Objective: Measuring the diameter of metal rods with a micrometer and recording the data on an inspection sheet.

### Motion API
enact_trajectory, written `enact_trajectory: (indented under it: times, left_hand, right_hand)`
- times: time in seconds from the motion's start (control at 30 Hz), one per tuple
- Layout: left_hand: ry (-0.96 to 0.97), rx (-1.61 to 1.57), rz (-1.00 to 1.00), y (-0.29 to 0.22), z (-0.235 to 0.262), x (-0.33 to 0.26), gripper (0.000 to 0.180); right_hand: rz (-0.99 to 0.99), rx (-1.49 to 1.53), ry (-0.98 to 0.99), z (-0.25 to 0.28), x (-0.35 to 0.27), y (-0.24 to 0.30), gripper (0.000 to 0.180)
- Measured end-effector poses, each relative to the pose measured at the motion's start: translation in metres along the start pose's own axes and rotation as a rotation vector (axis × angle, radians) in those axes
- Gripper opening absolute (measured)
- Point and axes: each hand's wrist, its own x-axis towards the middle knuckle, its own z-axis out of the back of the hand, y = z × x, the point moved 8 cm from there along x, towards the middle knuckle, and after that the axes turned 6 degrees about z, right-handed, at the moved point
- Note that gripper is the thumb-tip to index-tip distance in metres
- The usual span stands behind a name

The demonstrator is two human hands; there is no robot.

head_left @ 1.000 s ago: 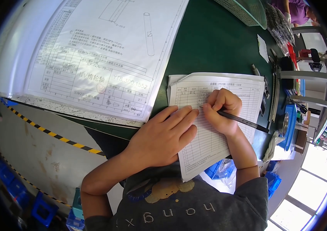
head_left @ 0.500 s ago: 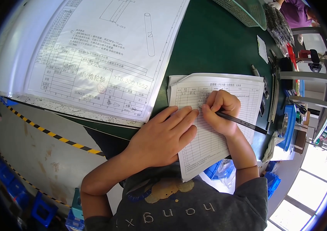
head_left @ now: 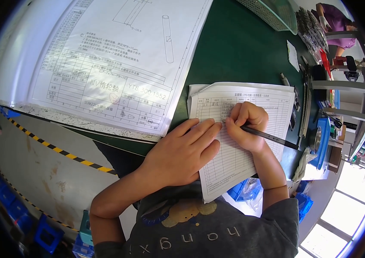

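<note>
A white printed form sheet [head_left: 255, 101] with a ruled table lies on the green table mat [head_left: 238, 51], its near end hanging over the table's edge. My left hand [head_left: 182, 150] lies flat on the sheet's left side, fingers spread toward the right. My right hand [head_left: 247, 124] is closed around a dark pen [head_left: 272, 137], whose tip touches an upper row of the table. The pen's back end points right.
A large technical drawing sheet [head_left: 118, 64] covers the table's left part. A green perforated tray [head_left: 272, 13] stands at the far edge. Small tools and a rail [head_left: 307, 99] line the right edge, with blue bins [head_left: 242, 193] below. Another person [head_left: 333, 21] is at the far right.
My right hand with the pen has shifted very slightly along the row; my left hand has stayed flat on the sheet.
</note>
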Motion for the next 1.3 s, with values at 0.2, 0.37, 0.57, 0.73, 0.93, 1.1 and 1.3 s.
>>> enact_trajectory:
  times: [0.2, 0.37, 0.57, 0.73, 0.93, 1.1, 1.3]
  left_hand:
    - [0.007, -0.011, 0.004, 0.0, 0.0002, 0.0003, 0.035]
    - [0.014, -0.007, 0.007, 0.0005, -0.0003, 0.0002, 0.035]
    - [0.022, -0.009, 0.007, 0.0005, -0.0009, 0.0, 0.035]
    - [0.017, -0.018, 0.001, 0.0008, -0.0002, 0.0004, 0.036]
    - [0.026, -0.034, 0.011, 0.0004, 0.0004, -0.0001, 0.036]
    - [0.022, -0.018, 0.005, 0.0005, 0.0003, 0.0003, 0.036]
    - [0.018, -0.022, 0.008, 0.0008, 0.0005, 0.0006, 0.036]
  right_hand:
    - [0.016, -0.012, -0.061, 0.004, -0.0018, 0.0001, 0.03]
    - [0.002, -0.026, -0.03, 0.0023, -0.0008, 0.0, 0.03]
    - [-0.003, -0.032, -0.02, 0.0022, -0.0002, 0.001, 0.03]
    - [-0.005, 0.0, -0.068, 0.0064, -0.0028, 0.0003, 0.03]
    - [-0.004, 0.023, -0.049, 0.0059, -0.0026, -0.0018, 0.03]
    - [-0.003, -0.019, -0.05, 0.006, -0.0018, -0.0016, 0.031]
    - [0.0, -0.002, -0.02, 0.0047, -0.0003, -0.0013, 0.031]
